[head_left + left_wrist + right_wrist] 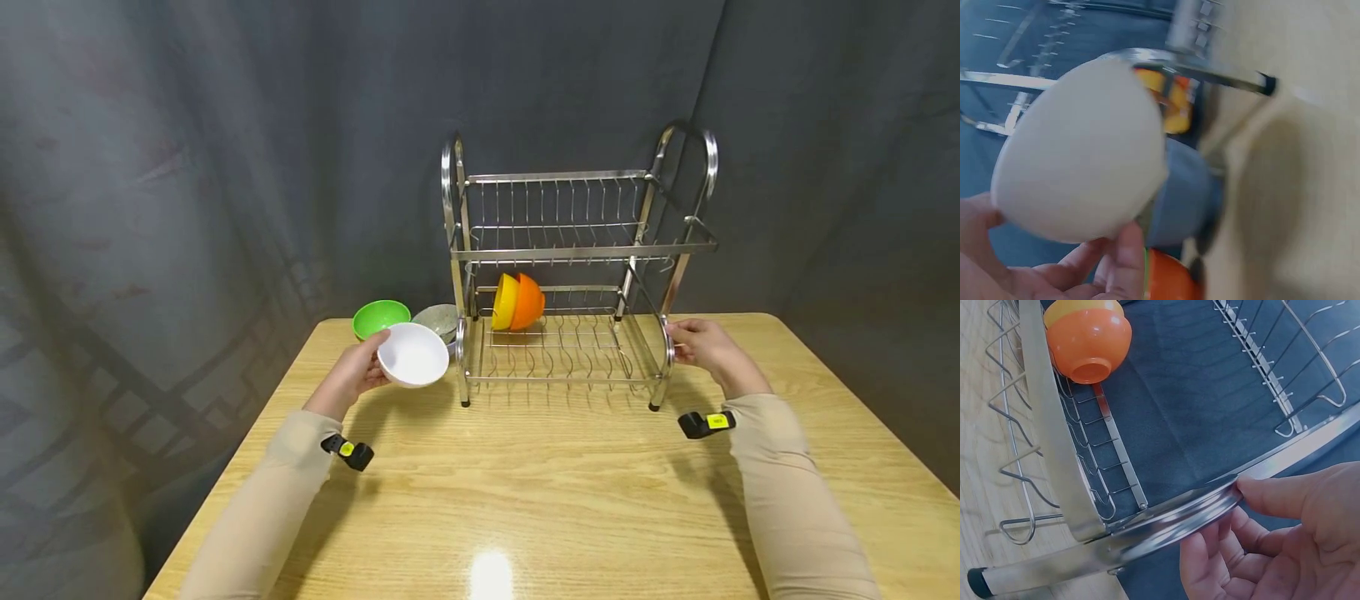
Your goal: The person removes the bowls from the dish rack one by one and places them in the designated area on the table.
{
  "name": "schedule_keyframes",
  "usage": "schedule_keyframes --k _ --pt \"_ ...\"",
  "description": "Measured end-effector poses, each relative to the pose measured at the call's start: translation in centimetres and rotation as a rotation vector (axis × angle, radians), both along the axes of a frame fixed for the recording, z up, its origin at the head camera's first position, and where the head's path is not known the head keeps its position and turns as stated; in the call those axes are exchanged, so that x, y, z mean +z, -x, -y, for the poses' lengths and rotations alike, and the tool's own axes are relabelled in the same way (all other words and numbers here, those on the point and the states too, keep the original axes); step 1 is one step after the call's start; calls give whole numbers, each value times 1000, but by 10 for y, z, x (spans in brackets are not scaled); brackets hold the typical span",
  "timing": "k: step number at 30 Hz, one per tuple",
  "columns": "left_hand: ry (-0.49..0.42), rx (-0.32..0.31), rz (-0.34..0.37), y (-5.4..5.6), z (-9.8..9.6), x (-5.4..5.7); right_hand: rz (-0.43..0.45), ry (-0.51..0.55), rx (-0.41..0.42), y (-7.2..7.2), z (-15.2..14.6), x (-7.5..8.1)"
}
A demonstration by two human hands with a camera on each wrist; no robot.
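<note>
In the head view, my left hand (362, 367) pinches the rim of a white bowl (413, 356), lifted above the table and tilted so its inside faces me. The left wrist view shows the outside of this white bowl (1082, 156), with thumb and fingers at its edge. My right hand (703, 346) grips the metal side frame of the dish rack (562, 381) at its right. Up close, the right thumb and fingers pinch the curved rail (1179, 519). A yellow bowl (505, 302) and an orange bowl (529, 302) stand on edge, nested, in the lower tier.
Behind the white bowl, a green bowl (381, 317) and a greyish bowl (437, 319) sit left of the rack. The upper tier (585, 252) holds no dishes. Dark curtains (360, 150) hang behind the wooden table (525, 483).
</note>
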State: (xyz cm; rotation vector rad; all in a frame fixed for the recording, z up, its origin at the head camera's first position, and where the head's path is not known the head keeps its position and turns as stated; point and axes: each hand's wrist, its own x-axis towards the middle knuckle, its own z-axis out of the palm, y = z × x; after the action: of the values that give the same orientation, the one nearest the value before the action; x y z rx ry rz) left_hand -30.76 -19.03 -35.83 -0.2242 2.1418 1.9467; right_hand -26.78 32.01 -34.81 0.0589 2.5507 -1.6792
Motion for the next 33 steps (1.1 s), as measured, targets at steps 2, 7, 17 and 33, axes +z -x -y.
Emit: schedule_keyframes --k 2,7,17,33 --pt "70 -28 18 0 0 -10 0 -8 -4 0 0 -1" --pt "93 -39 50 3 -4 -29 -10 -6 -6 0 1 -2" --pt "97 -17 118 8 -9 -46 -14 10 -15 0 0 -2" --pt "156 -32 180 22 -11 -57 -18 -9 -22 0 -4 -2"
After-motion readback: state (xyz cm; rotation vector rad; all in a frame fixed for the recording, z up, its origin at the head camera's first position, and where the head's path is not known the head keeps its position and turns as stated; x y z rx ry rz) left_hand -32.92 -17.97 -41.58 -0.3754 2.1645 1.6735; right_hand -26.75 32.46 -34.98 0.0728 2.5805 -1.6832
